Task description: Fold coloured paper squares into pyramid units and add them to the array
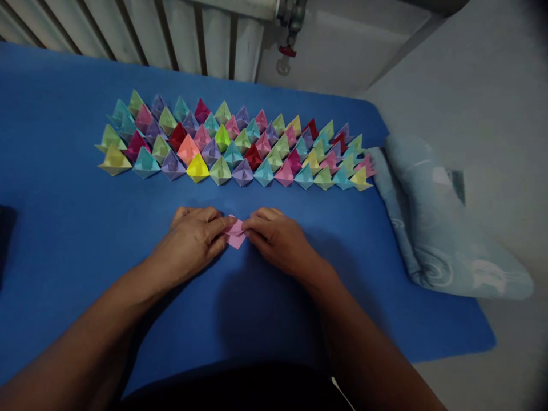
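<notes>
A small piece of folded pink paper (235,234) lies low over the blue surface, between my two hands. My left hand (199,231) has its fingers closed on the paper's left side, the index finger lying along its upper part. With thumb and index finger my right hand (269,231) pinches the right corner. The fingers hide both side corners of the paper. Just beyond the hands stand several rows of folded paper boats (242,172) in many colours, packed closely together.
The blue surface (77,228) spreads under everything. A rolled light-blue patterned blanket (445,228) lies on its right edge. Behind the surface are a white radiator (184,34) and a valve with a red handle (287,51). A dark object (5,240) shows at the left edge.
</notes>
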`<action>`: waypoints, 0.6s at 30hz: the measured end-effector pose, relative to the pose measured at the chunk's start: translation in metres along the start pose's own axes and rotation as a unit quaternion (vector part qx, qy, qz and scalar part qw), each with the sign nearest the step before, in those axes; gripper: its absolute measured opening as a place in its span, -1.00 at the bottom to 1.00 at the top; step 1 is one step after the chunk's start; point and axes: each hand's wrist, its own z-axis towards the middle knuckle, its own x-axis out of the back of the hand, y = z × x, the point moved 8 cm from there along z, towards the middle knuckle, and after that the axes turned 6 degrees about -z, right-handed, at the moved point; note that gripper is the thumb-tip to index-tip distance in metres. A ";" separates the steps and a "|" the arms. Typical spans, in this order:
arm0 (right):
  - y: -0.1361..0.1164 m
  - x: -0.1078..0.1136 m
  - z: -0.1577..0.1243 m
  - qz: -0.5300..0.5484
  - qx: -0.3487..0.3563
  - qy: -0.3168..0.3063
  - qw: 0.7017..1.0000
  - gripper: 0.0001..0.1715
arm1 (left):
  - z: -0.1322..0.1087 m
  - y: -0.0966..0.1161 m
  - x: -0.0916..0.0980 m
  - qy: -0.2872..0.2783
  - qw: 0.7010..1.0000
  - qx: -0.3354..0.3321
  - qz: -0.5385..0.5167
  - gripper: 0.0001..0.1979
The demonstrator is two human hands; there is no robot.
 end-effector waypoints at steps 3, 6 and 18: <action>0.003 0.002 0.001 0.027 -0.025 0.017 0.999 -0.83 | 0.000 0.000 0.001 0.003 1.000 0.002 -0.008 -0.70; 0.005 0.002 0.001 0.034 -0.049 0.024 0.998 -0.82 | 0.001 -0.001 0.002 0.002 1.000 0.004 -0.010 -0.70; 0.009 -0.001 0.004 0.005 -0.114 0.023 0.993 -0.82 | 0.008 -0.003 0.003 0.000 0.999 0.036 0.000 -0.65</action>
